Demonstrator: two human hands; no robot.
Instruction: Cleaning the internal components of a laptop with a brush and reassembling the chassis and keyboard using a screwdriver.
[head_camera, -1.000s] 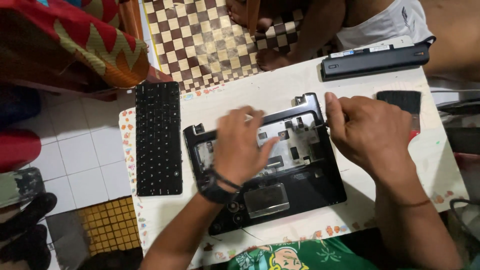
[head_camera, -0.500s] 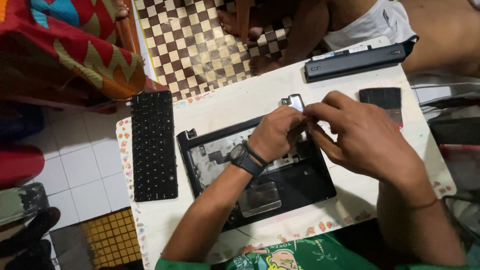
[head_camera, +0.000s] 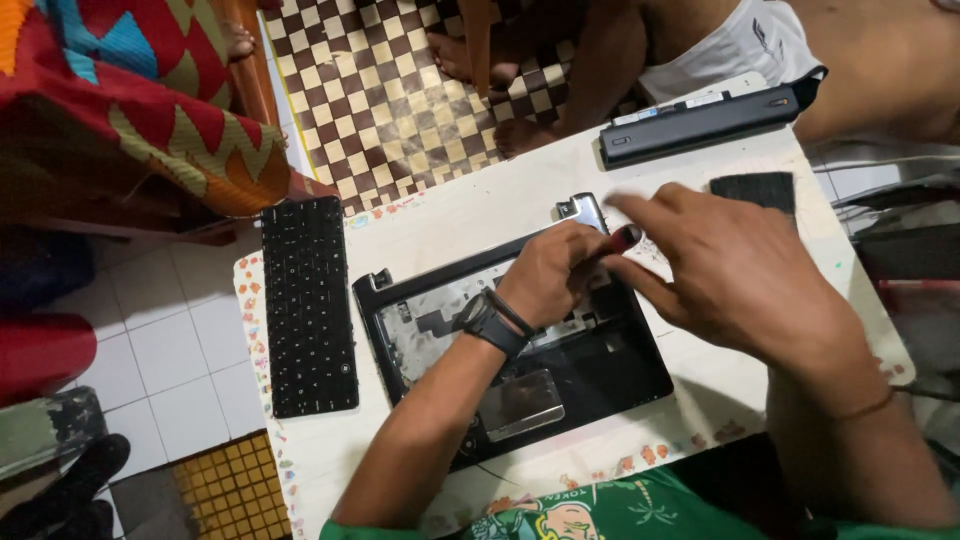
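Screwdriver (head_camera: 622, 240) gripped in left hand (head_camera: 553, 272) fingers over laptop base (head_camera: 600, 370).

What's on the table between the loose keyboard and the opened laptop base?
Nothing: the head view shows only bare white table between the loose keyboard and the laptop base.

Bare white tabletop (head_camera: 450, 225) lies open at upper centre, between the loose keyboard (head_camera: 308, 305) at left and the long battery pack (head_camera: 700, 125) at upper right. The opened laptop base (head_camera: 560, 390) fills the middle. A small black pad (head_camera: 755, 188) crowds the right edge; the lower-right corner stays free.
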